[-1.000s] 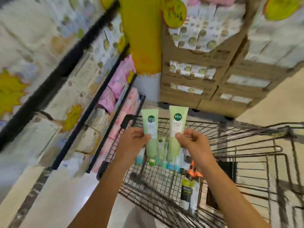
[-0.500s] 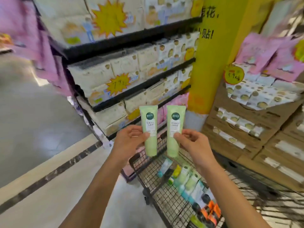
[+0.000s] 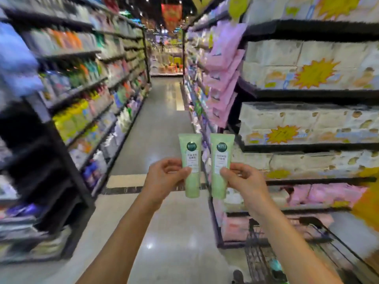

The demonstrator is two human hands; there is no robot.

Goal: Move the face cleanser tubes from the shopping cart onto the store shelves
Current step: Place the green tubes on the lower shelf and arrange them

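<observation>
Two pale green face cleanser tubes stand upright side by side in front of me. My left hand (image 3: 164, 179) pinches the left tube (image 3: 190, 160) at its middle. My right hand (image 3: 244, 181) pinches the right tube (image 3: 221, 160) the same way. Both tubes carry a dark green round logo and a white label. The wire shopping cart (image 3: 264, 253) sits low at the right, below my right forearm, and its contents are mostly out of view.
An aisle with a shiny floor (image 3: 160, 124) runs straight ahead. Shelves of bottles (image 3: 86, 95) line the left side. On the right are shelves with pink packs (image 3: 225, 78) and white tissue packs (image 3: 307, 124) bearing yellow starburst price tags.
The view has swung left from the cart and the tissue shelves to look down the aisle. Both hands keep holding the tubes upright, now away from the cart.
</observation>
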